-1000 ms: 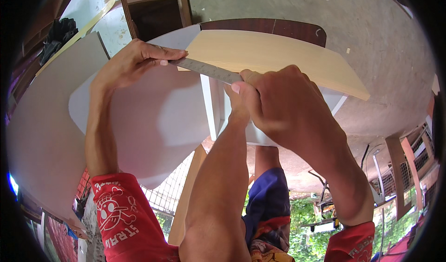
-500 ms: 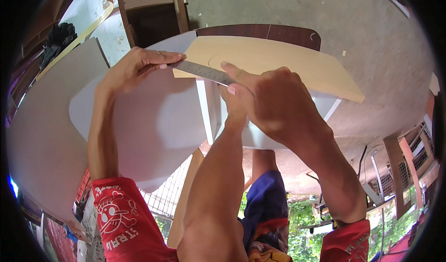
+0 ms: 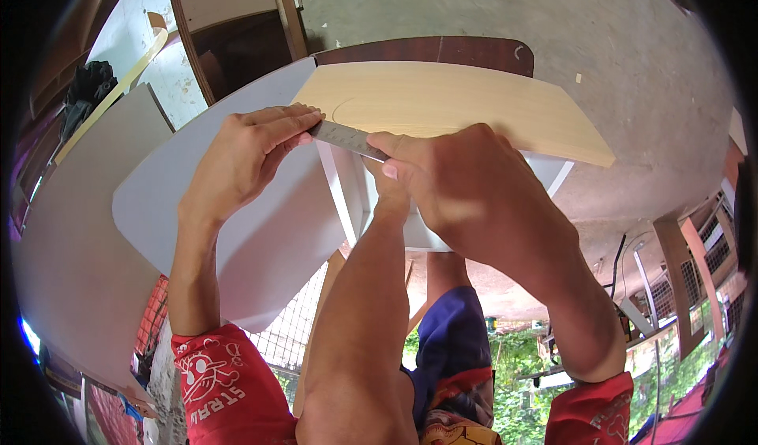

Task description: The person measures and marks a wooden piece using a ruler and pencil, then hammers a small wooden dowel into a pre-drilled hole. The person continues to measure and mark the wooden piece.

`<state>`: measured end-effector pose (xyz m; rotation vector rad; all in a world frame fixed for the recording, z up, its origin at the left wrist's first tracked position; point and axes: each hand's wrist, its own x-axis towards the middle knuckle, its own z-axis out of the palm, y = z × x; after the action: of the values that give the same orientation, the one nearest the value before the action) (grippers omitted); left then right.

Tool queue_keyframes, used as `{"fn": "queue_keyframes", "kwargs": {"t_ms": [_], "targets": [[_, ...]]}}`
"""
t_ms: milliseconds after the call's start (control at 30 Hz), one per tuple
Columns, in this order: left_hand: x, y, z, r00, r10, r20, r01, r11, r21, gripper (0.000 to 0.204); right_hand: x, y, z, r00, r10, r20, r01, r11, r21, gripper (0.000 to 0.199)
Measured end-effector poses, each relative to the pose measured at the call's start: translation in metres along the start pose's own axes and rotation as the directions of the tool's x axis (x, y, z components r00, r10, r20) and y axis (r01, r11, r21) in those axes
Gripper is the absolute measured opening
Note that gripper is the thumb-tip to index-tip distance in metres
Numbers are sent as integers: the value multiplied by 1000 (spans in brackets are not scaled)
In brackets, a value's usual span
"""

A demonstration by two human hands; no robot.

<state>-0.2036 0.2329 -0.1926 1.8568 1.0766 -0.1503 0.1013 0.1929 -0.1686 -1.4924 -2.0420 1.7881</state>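
A metal ruler (image 3: 344, 138) lies slanted over the near edge of a pale wood-toned board (image 3: 458, 101). My left hand (image 3: 257, 149) pinches the ruler's left end between thumb and fingers, at the board's left corner. Farther right, my right hand (image 3: 454, 172) grips the ruler, its thumb and finger closed on it; the ruler's right end is hidden behind that hand. A thin curved line is drawn on the board just beyond the ruler. Beneath the board stands a white panel frame (image 3: 338, 183), and my bare leg reaches up to it.
A large light-grey panel (image 3: 181, 188) with rounded corners spreads out at the left. Past the board lies a dark brown panel (image 3: 430, 48) on the concrete floor (image 3: 474, 3). Wooden frames (image 3: 679, 279) lean at the far right. A black bag (image 3: 88, 90) sits at the upper left.
My left hand has shifted its hold, with the fingers now over the ruler's end. The ruler and right hand have moved slightly left in view, and less of the ruler shows.
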Motion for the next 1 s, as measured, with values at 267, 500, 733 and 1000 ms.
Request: {"fn": "queue_keyframes", "kwargs": {"t_ms": [267,500,733,1000], "targets": [[1,-5,5,997,62,-45,-58,996,71,27,8,11,-3,996,61,70,-66,996,68,37],[13,-4,3,1000,-9,26,8,999,49,31,12,37,15,995,-92,-48,87,993,-85,37],[6,-6,15,996,48,-79,-45,998,45,31,3,6,-10,997,62,40,-62,998,12,35],[-7,33,51,961,63,-271,-26,990,139,44,-34,-5,-20,980,196,24,-197,977,75,34]]}}
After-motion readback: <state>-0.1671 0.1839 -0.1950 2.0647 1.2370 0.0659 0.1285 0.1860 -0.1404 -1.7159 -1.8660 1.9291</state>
